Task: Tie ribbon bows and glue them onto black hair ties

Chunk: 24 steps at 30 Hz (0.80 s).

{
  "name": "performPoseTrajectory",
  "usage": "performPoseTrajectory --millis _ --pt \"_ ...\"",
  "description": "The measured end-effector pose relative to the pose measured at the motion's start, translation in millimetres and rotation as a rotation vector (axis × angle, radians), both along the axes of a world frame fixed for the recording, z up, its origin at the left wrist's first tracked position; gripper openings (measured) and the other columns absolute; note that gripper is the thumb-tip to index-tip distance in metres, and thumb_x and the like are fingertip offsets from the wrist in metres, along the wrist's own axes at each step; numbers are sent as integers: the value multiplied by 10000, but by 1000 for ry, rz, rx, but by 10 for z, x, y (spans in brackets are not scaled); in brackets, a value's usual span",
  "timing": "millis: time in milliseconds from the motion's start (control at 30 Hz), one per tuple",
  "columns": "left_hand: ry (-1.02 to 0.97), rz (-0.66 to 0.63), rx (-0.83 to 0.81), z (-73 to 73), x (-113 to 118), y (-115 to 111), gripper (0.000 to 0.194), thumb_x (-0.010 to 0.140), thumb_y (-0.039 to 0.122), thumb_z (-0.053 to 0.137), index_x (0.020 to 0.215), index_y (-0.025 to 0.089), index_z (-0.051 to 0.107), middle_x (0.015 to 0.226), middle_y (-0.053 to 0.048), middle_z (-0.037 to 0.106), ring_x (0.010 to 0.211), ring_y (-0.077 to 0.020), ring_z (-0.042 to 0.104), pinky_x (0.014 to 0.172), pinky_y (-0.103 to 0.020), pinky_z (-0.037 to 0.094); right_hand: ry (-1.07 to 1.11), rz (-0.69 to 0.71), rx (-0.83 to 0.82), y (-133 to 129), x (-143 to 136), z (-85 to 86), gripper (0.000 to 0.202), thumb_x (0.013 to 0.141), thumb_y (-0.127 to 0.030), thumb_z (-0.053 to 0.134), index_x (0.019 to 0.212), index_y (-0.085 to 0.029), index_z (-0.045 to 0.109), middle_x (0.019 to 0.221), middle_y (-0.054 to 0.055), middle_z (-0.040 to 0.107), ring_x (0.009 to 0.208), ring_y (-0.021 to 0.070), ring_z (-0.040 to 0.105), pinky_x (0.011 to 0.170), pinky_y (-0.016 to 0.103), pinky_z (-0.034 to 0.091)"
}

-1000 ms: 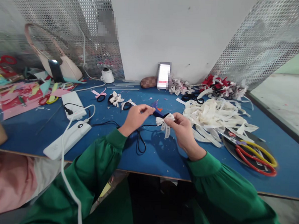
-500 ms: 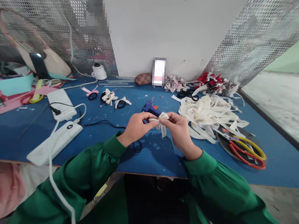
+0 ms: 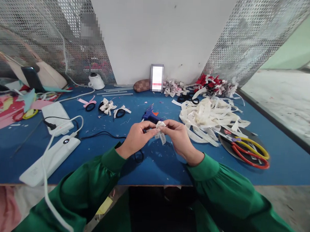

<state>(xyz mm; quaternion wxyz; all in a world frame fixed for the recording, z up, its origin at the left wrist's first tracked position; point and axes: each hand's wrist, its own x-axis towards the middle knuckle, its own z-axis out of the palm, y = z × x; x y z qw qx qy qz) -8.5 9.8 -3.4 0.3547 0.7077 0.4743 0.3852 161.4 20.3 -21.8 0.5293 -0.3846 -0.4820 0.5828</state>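
Observation:
Between both hands is a white printed ribbon (image 3: 162, 138), folded at the top into a small loop, its tails hanging down. My left hand (image 3: 138, 137) pinches its left side with thumb and forefinger. On the other side, my right hand (image 3: 179, 137) pinches the loop; the fingertips of the two hands nearly meet. Just behind them lies a blue glue gun (image 3: 149, 114) with an orange trigger, partly hidden by the fingers. Left of it rest a white ribbon bow (image 3: 108, 106) on a black hair tie and another black hair tie (image 3: 120, 113) with white ribbon.
A heap of cream ribbon (image 3: 206, 113) lies at right, beside red-and-yellow-handled scissors (image 3: 253, 151) on a dark round plate. Black scissors (image 3: 188, 98) and finished-looking bows (image 3: 174, 87) sit behind. A white power strip (image 3: 50, 161) with cables occupies the left. A phone (image 3: 157, 77) leans at the back.
The view has shifted slightly, so the table's things appear further left. Both hands keep their pinch on the ribbon, with the fingers closer together around its folded loop.

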Motion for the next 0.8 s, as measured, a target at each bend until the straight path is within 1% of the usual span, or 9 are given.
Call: performPoseTrajectory --millis 133,233,367,533,633,700,800 --pt "66 48 66 -9 -6 -4 236 888 405 642 814 187 697 746 -8 676 670 -137 551 608 -248 400 20 22 -17 -9 11 4 212 679 -362 835 691 -195 705 648 -26 610 613 108 462 599 267 353" --pt "102 64 132 -11 -16 3 226 886 375 638 755 190 651 711 3 644 667 -135 542 623 -247 396 56 83 -64 -5 20 0 205 693 -349 830 698 -191 700 665 -22 607 612 103 457 593 258 345" --pt "129 47 176 10 -29 5 246 886 349 624 701 188 598 689 6 609 663 -132 525 621 -248 379 122 155 -154 19 19 -22 264 641 -362 871 663 -184 678 645 -24 595 589 94 454 586 249 352" --pt "86 15 97 21 -25 5 265 859 355 633 666 179 587 639 15 564 623 -125 480 599 -249 367 163 190 -189 45 -2 -50 311 583 -369 907 648 -175 672 618 -28 584 576 87 468 588 241 356" --pt "42 22 40 0 -15 21 253 854 372 644 701 171 629 648 17 567 627 -120 473 605 -245 370 192 185 -203 46 -11 -45 336 556 -378 917 648 -175 667 614 -30 585 569 85 469 582 239 355" --pt "0 29 -7 -21 -12 38 262 858 413 650 757 172 669 643 22 559 614 -116 459 595 -243 366 204 160 -198 44 -11 -34 337 563 -385 912 651 -177 661 612 -34 581 562 83 468 579 240 355" --pt "-101 28 -82 -46 -24 56 379 893 531 590 815 172 686 588 29 504 564 -115 429 559 -249 351 207 120 -189 45 -1 -26 323 596 -392 893 658 -176 660 621 -31 588 560 87 469 571 245 361"
